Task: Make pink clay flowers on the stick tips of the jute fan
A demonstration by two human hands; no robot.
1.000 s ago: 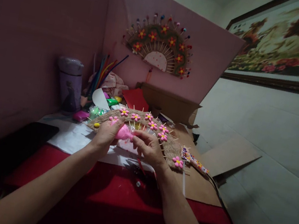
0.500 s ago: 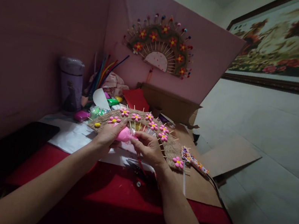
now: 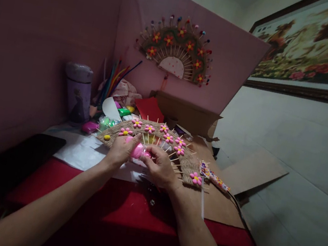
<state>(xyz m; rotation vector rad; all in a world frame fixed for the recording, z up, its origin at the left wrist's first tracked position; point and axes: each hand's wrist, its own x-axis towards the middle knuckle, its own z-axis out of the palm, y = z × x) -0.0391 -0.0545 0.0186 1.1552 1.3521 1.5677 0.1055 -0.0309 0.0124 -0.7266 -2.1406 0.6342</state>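
A soft lump of pink modelling clay [image 3: 138, 151] in clear plastic wrap is held between both hands. My left hand [image 3: 121, 149] grips its left side, thumb on top. My right hand [image 3: 160, 165] pinches the right end, where wrap and a bit of pink show at the fingertips. Just behind the hands lies a fan-shaped piece wound with jute twine [image 3: 189, 167], thin sticks poking out of its edges. Several pink flowers with yellow centres [image 3: 179, 150] sit on it, and a lone yellow oval [image 3: 107, 137] is near its left end. My hands hide part of its inner edge.
A flower-patterned glue gun [image 3: 214, 177] with a cord lies right on brown cardboard [image 3: 222, 206]. At the left stand a purple cup [image 3: 78, 94] and packets of coloured clay [image 3: 90, 127]. A finished fan [image 3: 176, 49] hangs on the pink board behind. Red cloth [image 3: 131, 207] covers the table.
Both hands have shifted slightly on the pink clay, and the left thumb now covers more of it. The right fingers have closed in around its wrapped end. The fan piece stays put.
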